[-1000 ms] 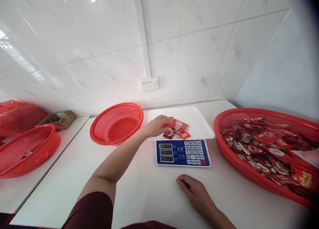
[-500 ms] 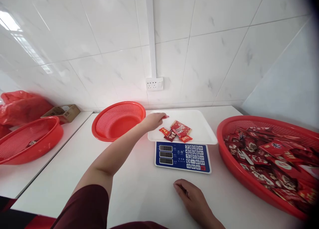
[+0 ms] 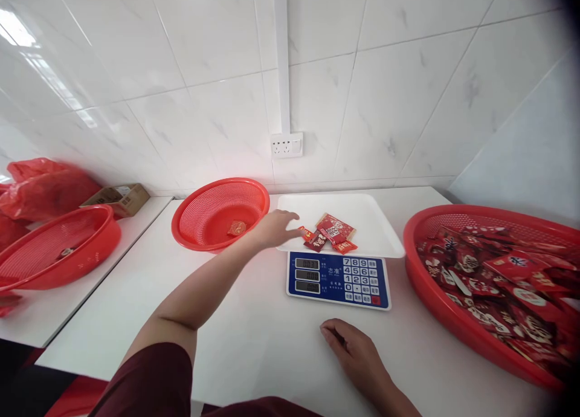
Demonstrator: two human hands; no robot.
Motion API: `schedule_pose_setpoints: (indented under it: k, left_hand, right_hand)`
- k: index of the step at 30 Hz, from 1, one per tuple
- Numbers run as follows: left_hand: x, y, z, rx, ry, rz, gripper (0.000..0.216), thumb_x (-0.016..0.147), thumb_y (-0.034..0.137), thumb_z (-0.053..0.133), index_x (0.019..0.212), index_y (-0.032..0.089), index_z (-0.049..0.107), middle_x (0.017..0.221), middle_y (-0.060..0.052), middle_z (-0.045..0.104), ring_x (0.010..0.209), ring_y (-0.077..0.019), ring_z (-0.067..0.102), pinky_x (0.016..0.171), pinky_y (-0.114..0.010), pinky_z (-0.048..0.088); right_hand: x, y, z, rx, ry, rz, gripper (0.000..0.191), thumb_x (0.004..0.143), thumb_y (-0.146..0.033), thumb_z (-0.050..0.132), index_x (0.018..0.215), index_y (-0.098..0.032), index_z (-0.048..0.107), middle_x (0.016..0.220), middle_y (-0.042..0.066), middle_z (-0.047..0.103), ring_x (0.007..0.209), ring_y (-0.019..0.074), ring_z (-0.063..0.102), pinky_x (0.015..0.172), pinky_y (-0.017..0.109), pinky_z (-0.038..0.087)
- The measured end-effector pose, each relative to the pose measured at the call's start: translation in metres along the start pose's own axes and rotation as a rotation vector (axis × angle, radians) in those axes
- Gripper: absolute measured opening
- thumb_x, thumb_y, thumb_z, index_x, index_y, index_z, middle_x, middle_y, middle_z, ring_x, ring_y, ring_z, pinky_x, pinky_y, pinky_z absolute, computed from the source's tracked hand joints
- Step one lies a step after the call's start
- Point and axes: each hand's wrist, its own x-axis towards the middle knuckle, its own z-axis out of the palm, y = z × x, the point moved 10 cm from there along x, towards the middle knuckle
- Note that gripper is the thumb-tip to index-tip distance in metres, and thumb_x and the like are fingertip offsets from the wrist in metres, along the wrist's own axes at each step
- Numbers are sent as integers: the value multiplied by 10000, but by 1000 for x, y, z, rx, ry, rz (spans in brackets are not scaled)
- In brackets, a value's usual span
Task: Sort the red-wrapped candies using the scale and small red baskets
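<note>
My left hand (image 3: pixel 280 228) is open and holds nothing, its thumb and fingers apart over the left edge of the white tray (image 3: pixel 376 220). Just beyond its fingertips, several small red snack packets (image 3: pixel 333 231) lie in a loose heap on that tray. The tray sits on top of a blue-and-white digital scale (image 3: pixel 338 281) with number keys and a lit display. In front of the scale, my right hand (image 3: pixel 356 353) rests on the table with fingers curled in and nothing visible in them. One packet (image 3: pixel 236 228) lies in the red mesh basket (image 3: pixel 197 214) on the left.
A large red basket (image 3: pixel 412 254) full of red packets stands at the right. Far left are another red basket (image 3: pixel 97 254), a cardboard box (image 3: pixel 131 200) and red plastic bags (image 3: pixel 49 187). Behind the white table (image 3: pixel 254 332) is a tiled wall with a socket (image 3: pixel 287 145).
The red packet that was in my left hand is gone from it, and a packet now lies in the left mesh basket. The fingers have opened. My right hand stays in place.
</note>
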Motion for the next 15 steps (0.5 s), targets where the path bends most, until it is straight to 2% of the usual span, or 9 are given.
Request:
schedule_pose_setpoints:
  k: [3,6,11,15]
  left_hand:
    - [11,31,25,10,-67,44,548,799,643,423,1078,203,595,1115,-108,613,1097,-286,511,868,-386,443]
    - [20,44,33,11,-87,46,547,763,640,474,1044,183,581,1098,-133,579,1085,-310,496,831,-405,449]
    - [31,39,36,-40,-104,19,361,726,448,609,971,188,562,1052,-106,584,1014,-270,541,768,-334,459]
    - [37,23,32,-100,-46,-31,162,747,233,586,900,200,543,953,-56,636,847,-195,599,666,-263,452]
  right_hand:
    - [0,0,-2,8,12,8,269,866,-401,417,794,-238,619,804,11,679,704,170,607,632,272,463]
    - [1,1,1,-3,-33,19,269,869,-404,416,815,-238,621,823,19,685,725,175,614,633,267,472]
    - [1,1,1,-22,-40,13,274,875,-403,410,828,-238,624,852,22,689,733,177,618,644,272,474]
    - [0,2,2,-26,-48,18,271,876,-401,412,832,-239,625,846,16,687,721,172,616,633,265,472]
